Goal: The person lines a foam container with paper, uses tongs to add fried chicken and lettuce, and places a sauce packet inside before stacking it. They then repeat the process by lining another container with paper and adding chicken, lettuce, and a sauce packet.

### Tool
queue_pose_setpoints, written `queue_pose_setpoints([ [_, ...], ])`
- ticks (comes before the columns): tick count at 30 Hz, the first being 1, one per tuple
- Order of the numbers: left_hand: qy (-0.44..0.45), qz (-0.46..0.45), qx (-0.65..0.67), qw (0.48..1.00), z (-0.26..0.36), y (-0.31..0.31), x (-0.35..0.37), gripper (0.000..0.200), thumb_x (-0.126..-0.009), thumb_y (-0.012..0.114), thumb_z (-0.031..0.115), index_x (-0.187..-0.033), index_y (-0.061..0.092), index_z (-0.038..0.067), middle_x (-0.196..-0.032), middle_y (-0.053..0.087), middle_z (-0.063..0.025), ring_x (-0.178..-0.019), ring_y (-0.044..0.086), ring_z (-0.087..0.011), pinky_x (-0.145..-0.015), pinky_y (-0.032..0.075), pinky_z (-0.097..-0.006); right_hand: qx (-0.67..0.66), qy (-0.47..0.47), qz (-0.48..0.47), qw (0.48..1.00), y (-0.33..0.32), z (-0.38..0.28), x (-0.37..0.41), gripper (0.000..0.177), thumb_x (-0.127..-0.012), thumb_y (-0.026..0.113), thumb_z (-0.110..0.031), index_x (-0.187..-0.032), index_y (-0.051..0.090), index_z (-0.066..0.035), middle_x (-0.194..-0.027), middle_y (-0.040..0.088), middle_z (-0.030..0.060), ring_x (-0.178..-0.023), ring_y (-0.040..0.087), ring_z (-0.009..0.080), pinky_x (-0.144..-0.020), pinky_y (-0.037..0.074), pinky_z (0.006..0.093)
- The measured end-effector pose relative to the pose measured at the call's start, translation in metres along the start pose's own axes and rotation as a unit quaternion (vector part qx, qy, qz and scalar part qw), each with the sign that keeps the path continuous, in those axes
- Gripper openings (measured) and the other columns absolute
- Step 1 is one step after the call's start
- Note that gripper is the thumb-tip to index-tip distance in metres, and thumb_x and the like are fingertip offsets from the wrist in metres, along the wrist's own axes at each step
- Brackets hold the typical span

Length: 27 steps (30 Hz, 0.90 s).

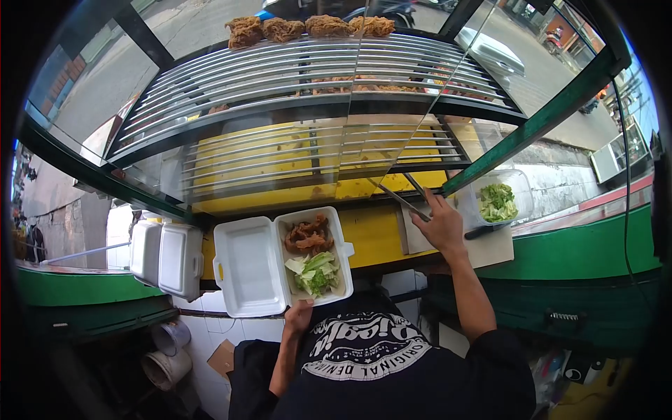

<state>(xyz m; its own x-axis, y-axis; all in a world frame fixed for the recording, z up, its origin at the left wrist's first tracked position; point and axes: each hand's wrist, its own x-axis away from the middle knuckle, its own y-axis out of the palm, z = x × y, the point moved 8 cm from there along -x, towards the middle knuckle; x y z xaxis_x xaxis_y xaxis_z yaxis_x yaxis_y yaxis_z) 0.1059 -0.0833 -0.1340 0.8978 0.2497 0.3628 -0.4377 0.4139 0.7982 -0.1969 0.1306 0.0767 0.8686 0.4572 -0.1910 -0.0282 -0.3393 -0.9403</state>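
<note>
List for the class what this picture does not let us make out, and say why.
All in the head view:
Contents of the closed boxes: hidden by their lids.
Some fingers of the left hand: apparently hidden by the open box.
Part of the tongs: covered by the right hand.
Dark vehicle: cut off by the top edge.

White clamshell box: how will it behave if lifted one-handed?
The white clamshell box is probably light; it looks like foam. Lifted by the edge the left hand holds, it may tip, since the fried pieces and greens sit in one half. The folded-out lid could swing at its hinge.
</note>
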Motion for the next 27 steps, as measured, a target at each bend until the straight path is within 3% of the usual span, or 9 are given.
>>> queue_pose_setpoints([
  [2,-0.002,0.02,-0.018,1.0,-0.001,-0.007,0.002,0.026,-0.076,0.051,0.007,-0.098,0.059,-0.001,-0.102,0.061,-0.009,-0.101,0.055,-0.0223,-0.095,0.039,-0.038,0.055,-0.083,0.001,0.995,0.01,-0.012,-0.034,0.065,-0.077,0.071,-0.045,-0.125,0.055,-0.004,-0.104,0.063,0.0134,-0.088,0.064,0.0297,-0.078,0.052,0.0388],
  [4,-0.002,0.041,-0.037,0.998,0.0,-0.015,0.003,0.024,-0.076,0.052,0.008,-0.096,0.06,-0.001,-0.101,0.061,-0.0089,-0.1,0.055,-0.0222,-0.094,0.04,-0.0376,0.067,-0.009,-0.193,0.979,0.041,0.0,-0.068,0.076,-0.077,0.069,-0.051,-0.133,0.047,-0.005,-0.117,0.059,0.0175,-0.108,0.058,0.0335,-0.095,0.046,0.0407],
  [10,0.01,0.044,-0.039,0.998,0.009,-0.015,0.006,0.026,-0.076,0.051,0.008,-0.099,0.059,-0.002,-0.1,0.061,-0.0093,-0.099,0.055,-0.0227,-0.094,0.04,-0.0374,0.022,-0.143,-0.045,0.988,0.059,0.004,-0.106,0.081,-0.073,0.07,-0.057,-0.131,0.048,-0.004,-0.126,0.054,0.0209,-0.118,0.052,0.0368,-0.103,0.041,0.0397],
  [12,0.094,0.007,-0.315,0.944,0.008,-0.04,0.012,0.031,-0.076,0.051,0.007,-0.104,0.058,-0.003,-0.105,0.061,-0.0103,-0.103,0.054,-0.0236,-0.097,0.038,-0.0389,-0.005,-0.156,0.033,0.987,0.057,0.004,-0.089,0.061,-0.08,0.068,-0.047,-0.12,0.056,-0.002,-0.116,0.059,0.0194,-0.114,0.053,0.0356,-0.099,0.042,0.0408],
  [15,0.108,0.043,-0.328,0.938,0.008,-0.043,0.015,0.033,-0.076,0.05,0.007,-0.107,0.057,-0.003,-0.107,0.06,-0.0107,-0.105,0.054,-0.0243,-0.098,0.037,-0.0396,-0.095,-0.162,0.162,0.969,0.055,0.007,-0.049,0.021,-0.087,0.065,-0.021,-0.093,0.058,-0.002,-0.092,0.061,0.015,-0.097,0.056,0.0307,-0.084,0.045,0.0409],
  [18,0.08,0.058,-0.367,0.925,0.009,-0.041,0.02,0.033,-0.075,0.05,0.006,-0.106,0.057,-0.003,-0.107,0.06,-0.0115,-0.105,0.054,-0.0251,-0.1,0.036,-0.0408,-0.198,-0.149,0.222,0.943,0.03,-0.041,-0.006,0.013,-0.087,0.065,-0.012,-0.087,0.056,-0.002,-0.085,0.06,0.0134,-0.09,0.057,0.0294,-0.079,0.045,0.0406],
  [21,0.079,0.034,-0.128,0.988,0.016,-0.013,0.017,0.034,-0.074,0.05,0.006,-0.106,0.057,-0.004,-0.107,0.06,-0.0125,-0.106,0.054,-0.0259,-0.102,0.035,-0.0418,-0.302,-0.17,0.34,0.874,-0.003,-0.085,0.005,0.032,-0.083,0.069,-0.011,-0.108,0.05,-0.004,-0.1,0.057,0.015,-0.099,0.055,0.0312,-0.085,0.044,0.0407],
  [23,-0.003,0.189,0.016,0.982,0.001,-0.038,0.019,0.036,-0.073,0.05,0.006,-0.107,0.056,-0.005,-0.107,0.061,-0.0131,-0.106,0.054,-0.0263,-0.102,0.035,-0.0422,-0.275,-0.213,0.387,0.854,-0.036,-0.124,-0.002,0.059,-0.078,0.076,-0.017,-0.124,0.04,-0.006,-0.121,0.047,0.0171,-0.114,0.048,0.0338,-0.094,0.041,0.0429],
  [27,0.014,0.123,-0.051,0.991,0.016,0.005,0.011,0.036,-0.073,0.05,0.006,-0.107,0.056,-0.005,-0.107,0.061,-0.0133,-0.107,0.054,-0.0264,-0.102,0.035,-0.0421,-0.273,-0.264,0.483,0.789,-0.073,-0.182,-0.023,0.076,-0.071,0.08,-0.024,-0.133,0.037,-0.013,-0.135,0.033,0.0182,-0.13,0.028,0.0375,-0.106,0.027,0.0517],
])
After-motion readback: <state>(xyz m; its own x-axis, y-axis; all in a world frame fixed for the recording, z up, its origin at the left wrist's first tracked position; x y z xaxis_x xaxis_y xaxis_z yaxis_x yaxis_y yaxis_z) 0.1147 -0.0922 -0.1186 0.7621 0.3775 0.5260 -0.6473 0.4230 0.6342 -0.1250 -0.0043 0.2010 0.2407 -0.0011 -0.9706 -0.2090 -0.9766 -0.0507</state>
